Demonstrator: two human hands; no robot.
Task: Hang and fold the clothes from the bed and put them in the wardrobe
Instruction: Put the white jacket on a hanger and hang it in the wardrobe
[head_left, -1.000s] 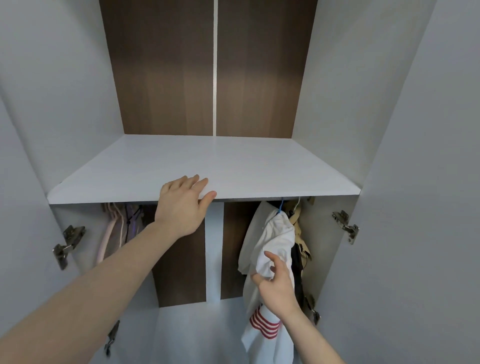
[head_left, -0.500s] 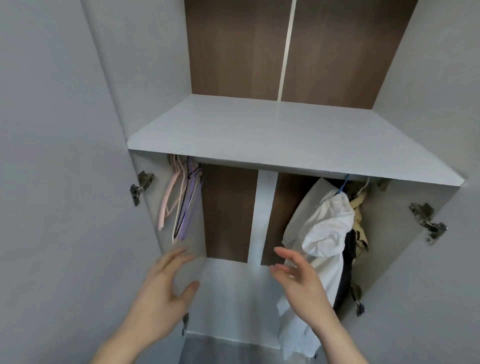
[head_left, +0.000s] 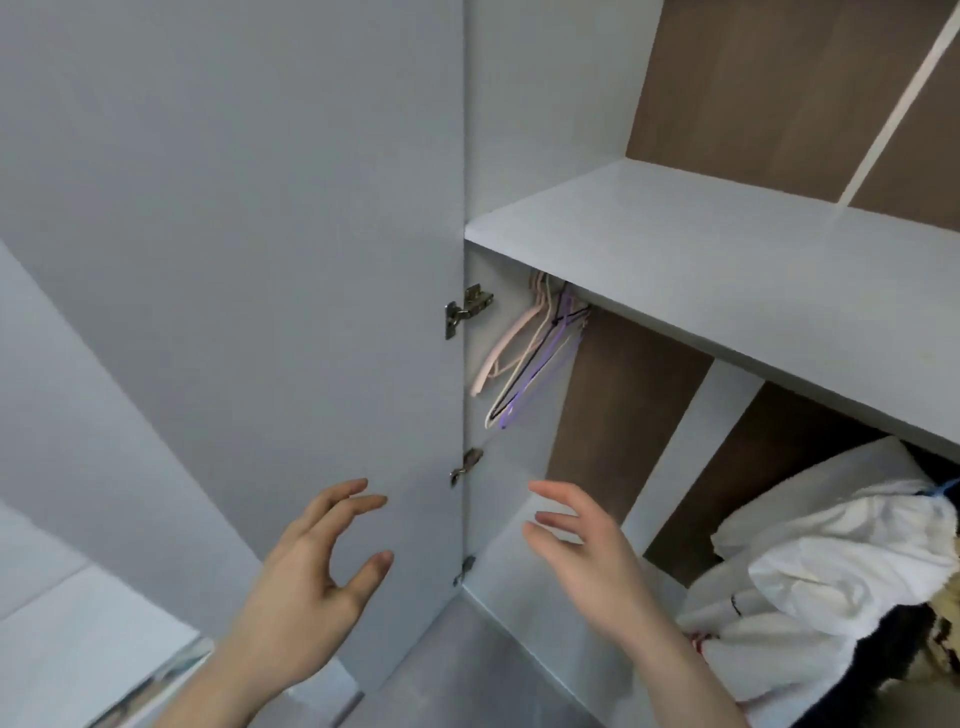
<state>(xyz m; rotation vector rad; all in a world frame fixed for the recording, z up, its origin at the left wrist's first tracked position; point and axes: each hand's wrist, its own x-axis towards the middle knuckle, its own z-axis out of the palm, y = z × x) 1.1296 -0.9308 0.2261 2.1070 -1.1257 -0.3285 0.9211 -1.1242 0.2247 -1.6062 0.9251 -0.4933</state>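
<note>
Both hands are empty, fingers loosely spread. The spare hangers (head_left: 524, 358) hang above and beyond the right hand (head_left: 587, 551), which is nearer than the left hand (head_left: 317, 571); the white shirt (head_left: 831, 566) already hangs far right.

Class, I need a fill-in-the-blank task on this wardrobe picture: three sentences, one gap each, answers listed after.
1. Both hands, the left hand and the right hand, hold ____.
2. The spare hangers hang just under the white ____.
3. The white garment hangs to the ____ of the hangers.

Answers: nothing; shelf; right
</note>
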